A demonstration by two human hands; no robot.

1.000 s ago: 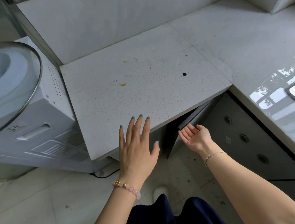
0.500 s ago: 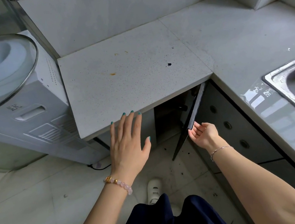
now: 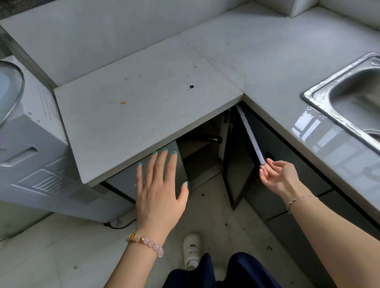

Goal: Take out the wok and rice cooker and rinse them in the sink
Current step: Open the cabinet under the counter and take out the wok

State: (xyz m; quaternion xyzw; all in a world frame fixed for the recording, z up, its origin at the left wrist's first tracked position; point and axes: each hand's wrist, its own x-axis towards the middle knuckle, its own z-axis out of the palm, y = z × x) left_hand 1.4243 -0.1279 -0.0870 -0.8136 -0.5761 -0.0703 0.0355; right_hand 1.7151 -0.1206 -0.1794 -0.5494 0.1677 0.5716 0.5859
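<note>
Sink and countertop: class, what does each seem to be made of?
Sink: probably stainless steel with a brushed finish, judging by its silvery, dully reflective basin. Countertop: likely stone or a stone-like composite, pale grey, finely speckled and matte.

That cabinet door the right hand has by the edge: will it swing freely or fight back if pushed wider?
Probably swings easily: the cabinet door already stands well open with only the right hand's fingertips on its pale edge. It looks like a thin, stiff panel, likely light. It may stop against the neighbouring cabinet front.
</note>
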